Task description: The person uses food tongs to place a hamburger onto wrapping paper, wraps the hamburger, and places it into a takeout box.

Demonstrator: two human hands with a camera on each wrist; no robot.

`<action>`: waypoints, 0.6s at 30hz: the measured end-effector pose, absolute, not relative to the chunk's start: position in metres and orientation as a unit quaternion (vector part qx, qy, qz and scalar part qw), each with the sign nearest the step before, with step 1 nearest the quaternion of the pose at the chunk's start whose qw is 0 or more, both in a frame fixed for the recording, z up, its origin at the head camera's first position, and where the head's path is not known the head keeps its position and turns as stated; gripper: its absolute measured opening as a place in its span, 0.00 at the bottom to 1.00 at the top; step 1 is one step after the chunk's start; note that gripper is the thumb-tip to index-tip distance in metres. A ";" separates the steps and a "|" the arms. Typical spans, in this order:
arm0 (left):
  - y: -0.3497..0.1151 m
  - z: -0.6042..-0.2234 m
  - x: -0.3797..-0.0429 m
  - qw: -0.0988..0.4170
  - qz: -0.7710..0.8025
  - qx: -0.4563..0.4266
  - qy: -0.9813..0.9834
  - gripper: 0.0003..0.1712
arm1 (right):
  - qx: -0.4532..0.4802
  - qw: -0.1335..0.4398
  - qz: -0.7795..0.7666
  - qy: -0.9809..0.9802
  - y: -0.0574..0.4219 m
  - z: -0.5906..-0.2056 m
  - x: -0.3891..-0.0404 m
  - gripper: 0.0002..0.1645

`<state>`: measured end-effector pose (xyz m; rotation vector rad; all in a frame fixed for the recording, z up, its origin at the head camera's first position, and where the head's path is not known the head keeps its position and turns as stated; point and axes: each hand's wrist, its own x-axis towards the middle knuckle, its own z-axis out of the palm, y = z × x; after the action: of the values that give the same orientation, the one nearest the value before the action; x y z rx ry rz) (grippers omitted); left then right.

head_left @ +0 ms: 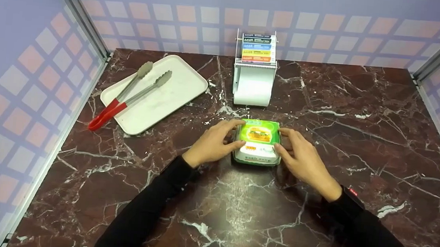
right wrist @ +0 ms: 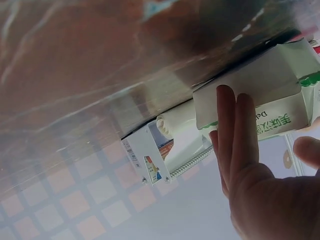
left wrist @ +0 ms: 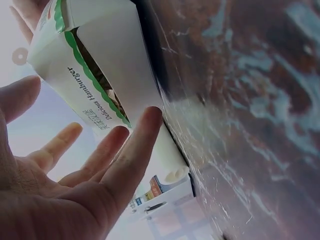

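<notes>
A green and white paper hamburger box (head_left: 258, 150) sits on the dark marbled tabletop, its lid down and a burger picture on top. In the left wrist view, a narrow slit in the side of the box (left wrist: 117, 45) gives a glimpse of something brown inside. My left hand (head_left: 212, 143) is at the left side of the box, fingers spread and fairly straight. On the opposite side is my right hand (head_left: 307, 160), its extended fingers lying along the side wall in the right wrist view. Neither hand curls round the box.
Behind the box stands a dispenser (head_left: 254, 82) with a white roll and coloured labels. At the left lies a white tray (head_left: 176, 103), with red-handled tongs (head_left: 110, 114) resting across it, handles past its edge. Tiled-pattern walls (head_left: 209, 15) enclose the back and sides.
</notes>
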<state>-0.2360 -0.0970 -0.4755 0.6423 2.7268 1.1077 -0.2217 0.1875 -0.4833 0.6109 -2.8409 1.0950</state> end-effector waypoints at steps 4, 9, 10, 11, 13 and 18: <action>-0.100 -0.474 -0.237 0.056 0.365 0.213 0.905 0.37 | 0.190 0.027 0.352 -0.916 0.188 -0.483 -0.223 0.31; -0.105 -0.471 -0.240 0.043 0.359 0.205 0.910 0.39 | 0.188 0.036 0.353 -0.916 0.190 -0.480 -0.224 0.31; -0.106 -0.471 -0.240 0.039 0.351 0.201 0.914 0.40 | 0.188 0.042 0.348 -0.918 0.191 -0.480 -0.225 0.31; -0.107 -0.470 -0.241 0.034 0.339 0.199 0.919 0.41 | 0.188 0.047 0.343 -0.919 0.192 -0.479 -0.225 0.32; -0.110 -0.468 -0.243 0.014 0.306 0.203 0.930 0.43 | 0.188 0.058 0.328 -0.924 0.195 -0.476 -0.227 0.33; -0.123 -0.461 -0.252 -0.049 0.213 0.211 0.953 0.52 | 0.198 0.079 0.301 -0.930 0.205 -0.462 -0.240 0.36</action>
<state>-0.2518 -0.1227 -0.4615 0.6839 3.0900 0.6904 -0.2397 0.2051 -0.4624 0.5918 -2.7828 0.9000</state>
